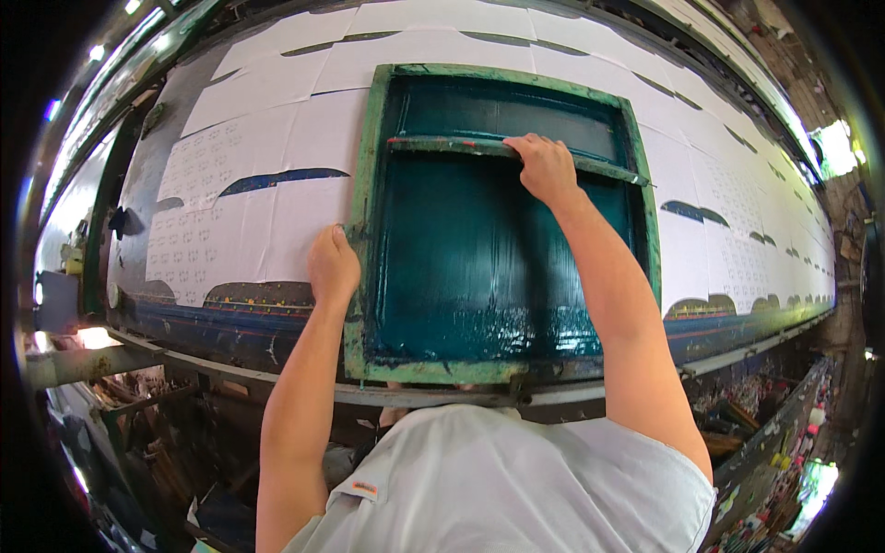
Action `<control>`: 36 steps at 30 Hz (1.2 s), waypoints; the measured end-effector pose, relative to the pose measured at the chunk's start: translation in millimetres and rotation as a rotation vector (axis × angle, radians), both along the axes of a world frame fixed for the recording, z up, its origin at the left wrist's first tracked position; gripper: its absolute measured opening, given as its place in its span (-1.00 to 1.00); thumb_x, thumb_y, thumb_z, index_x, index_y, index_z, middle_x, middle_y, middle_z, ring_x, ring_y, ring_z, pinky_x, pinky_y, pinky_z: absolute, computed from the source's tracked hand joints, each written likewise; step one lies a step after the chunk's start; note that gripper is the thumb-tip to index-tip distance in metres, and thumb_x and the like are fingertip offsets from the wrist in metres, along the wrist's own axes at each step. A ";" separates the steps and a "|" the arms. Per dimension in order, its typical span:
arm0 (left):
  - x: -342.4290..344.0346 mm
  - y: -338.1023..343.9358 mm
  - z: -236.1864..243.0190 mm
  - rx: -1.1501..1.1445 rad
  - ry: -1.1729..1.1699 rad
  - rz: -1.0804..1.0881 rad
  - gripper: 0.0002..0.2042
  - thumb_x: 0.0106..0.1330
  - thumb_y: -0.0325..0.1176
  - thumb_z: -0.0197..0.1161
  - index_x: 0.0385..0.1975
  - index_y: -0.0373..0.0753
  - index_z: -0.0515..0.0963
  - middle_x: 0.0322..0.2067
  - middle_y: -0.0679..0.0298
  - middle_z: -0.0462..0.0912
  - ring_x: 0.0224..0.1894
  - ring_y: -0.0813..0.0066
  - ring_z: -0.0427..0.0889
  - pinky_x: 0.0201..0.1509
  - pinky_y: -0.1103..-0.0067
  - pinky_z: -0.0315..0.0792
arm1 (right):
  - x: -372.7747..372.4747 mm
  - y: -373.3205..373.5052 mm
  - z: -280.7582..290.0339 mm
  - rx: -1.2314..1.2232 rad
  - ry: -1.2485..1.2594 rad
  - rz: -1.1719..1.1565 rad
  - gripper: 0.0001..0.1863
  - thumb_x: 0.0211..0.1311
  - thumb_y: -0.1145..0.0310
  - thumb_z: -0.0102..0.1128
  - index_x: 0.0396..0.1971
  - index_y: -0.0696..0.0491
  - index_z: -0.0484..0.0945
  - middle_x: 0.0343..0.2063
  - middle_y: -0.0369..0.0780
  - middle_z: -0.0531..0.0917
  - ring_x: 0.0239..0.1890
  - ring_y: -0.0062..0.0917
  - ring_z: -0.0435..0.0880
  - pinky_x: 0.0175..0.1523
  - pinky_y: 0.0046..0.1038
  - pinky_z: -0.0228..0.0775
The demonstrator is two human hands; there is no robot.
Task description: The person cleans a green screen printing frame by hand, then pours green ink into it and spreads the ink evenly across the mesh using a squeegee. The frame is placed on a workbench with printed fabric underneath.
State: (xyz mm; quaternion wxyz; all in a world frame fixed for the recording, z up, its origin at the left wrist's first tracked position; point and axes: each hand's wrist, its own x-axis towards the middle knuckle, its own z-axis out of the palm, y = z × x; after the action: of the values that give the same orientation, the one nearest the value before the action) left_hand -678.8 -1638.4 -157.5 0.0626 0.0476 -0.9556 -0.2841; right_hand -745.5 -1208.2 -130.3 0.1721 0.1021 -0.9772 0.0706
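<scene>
A green-framed printing screen (369, 175) lies on the long table in front of me, its mesh coated with dark teal ink. Across its far part runs a squeegee (442, 145), a long bar speckled with paint. My right hand (546, 168) grips the squeegee near its middle, fingers wrapped over the top. My left hand (333, 261) is closed against the left side of the frame, thumb up by the green edge. Whatever lies under its fingers is hidden.
White cut fabric pieces (267, 217) are laid out in rows over the table on both sides of the screen, some with small printed patterns. A metal rail (442, 397) runs along the table's near edge. Cluttered shelves (765, 424) stand at the lower right.
</scene>
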 end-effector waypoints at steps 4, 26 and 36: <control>5.5 5.7 1.8 -0.016 0.046 0.041 -0.61 0.77 -0.23 0.01 0.08 -0.36 0.74 0.05 -0.18 0.80 0.14 -0.31 0.73 0.25 -0.02 0.55 | -74.6 24.2 -5.8 0.026 0.012 0.001 -0.55 0.29 0.55 0.31 0.12 -0.16 0.82 -0.12 -0.20 0.84 0.02 -0.20 0.85 0.10 -0.06 0.61; 4.0 12.7 9.2 -0.118 0.031 0.076 -0.58 0.78 -0.21 -0.01 0.06 -0.38 0.75 0.01 -0.20 0.81 0.09 -0.34 0.74 0.21 -0.05 0.56 | -117.8 46.2 24.7 -0.044 0.035 0.031 -0.57 0.33 0.56 0.25 0.12 -0.12 0.83 -0.04 -0.10 0.87 0.02 -0.02 0.86 0.14 0.02 0.71; 7.3 14.1 12.4 -0.091 0.030 0.077 -0.61 0.76 -0.25 0.01 0.10 -0.38 0.76 0.02 -0.20 0.81 0.11 -0.32 0.75 0.22 -0.02 0.57 | -150.9 45.1 10.4 -0.034 -0.009 -0.016 -0.49 0.32 0.60 0.24 0.20 -0.13 0.81 -0.01 -0.15 0.87 0.05 -0.05 0.85 0.16 -0.01 0.70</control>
State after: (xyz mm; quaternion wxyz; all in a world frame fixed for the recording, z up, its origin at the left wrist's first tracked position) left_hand -671.5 -1624.3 -145.1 0.0901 0.0771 -0.9638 -0.2386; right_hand -896.4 -1163.1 -119.9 0.1698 0.0912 -0.9774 0.0864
